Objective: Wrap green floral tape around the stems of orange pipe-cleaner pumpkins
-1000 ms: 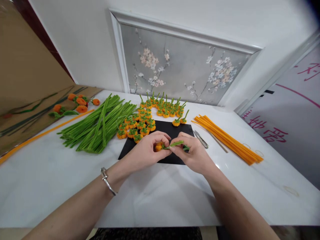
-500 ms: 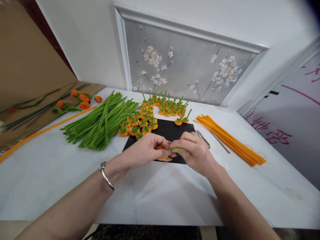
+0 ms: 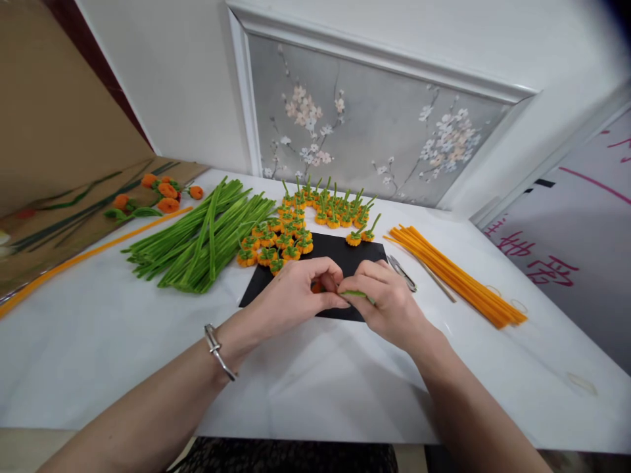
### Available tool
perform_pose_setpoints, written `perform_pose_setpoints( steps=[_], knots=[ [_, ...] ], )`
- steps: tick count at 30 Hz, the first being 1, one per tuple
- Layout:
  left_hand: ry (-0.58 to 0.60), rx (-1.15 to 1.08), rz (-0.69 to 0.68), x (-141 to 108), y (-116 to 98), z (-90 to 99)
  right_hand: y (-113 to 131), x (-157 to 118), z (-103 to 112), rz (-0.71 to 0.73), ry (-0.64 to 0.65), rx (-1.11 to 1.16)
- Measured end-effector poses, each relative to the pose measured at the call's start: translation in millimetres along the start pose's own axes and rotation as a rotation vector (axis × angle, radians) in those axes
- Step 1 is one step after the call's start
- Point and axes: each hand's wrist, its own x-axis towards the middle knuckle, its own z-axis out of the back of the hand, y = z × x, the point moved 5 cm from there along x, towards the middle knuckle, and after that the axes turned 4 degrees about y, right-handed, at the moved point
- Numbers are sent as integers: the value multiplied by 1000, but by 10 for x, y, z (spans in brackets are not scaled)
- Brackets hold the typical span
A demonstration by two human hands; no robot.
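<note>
My left hand is closed round a small orange piece, mostly hidden by the fingers. Against it, my right hand pinches a green fuzzy stem. The fingertips of both hands meet over a black mat. Just behind them stand several small orange pumpkin shapes with green tops, some on the mat's left edge and others on the white table. Two more sit at the mat's back right edge.
Green fuzzy stems lie piled at the left, beside orange flowers and one long orange stem. Right of the mat are metal snips, a thin stick and a bundle of orange stems. A wall panel rises behind.
The fingers of my left hand have curled further over the orange piece, so less of it shows. My left wrist has shifted slightly right. My right hand keeps its pinch on the green stem.
</note>
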Motion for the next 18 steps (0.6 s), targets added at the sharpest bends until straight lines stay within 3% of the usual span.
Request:
perform_pose_setpoints(
  steps=[7,14,18],
  knots=[
    [10,-221,72,14,31,27,-115,-30,-2,-199,76,416],
    [-30,-167,95,18,41,40,-142,-35,60,-207,33,473],
    [-7,-62,72,19,47,1,-137,-24,75,-203,-11,379]
  ],
)
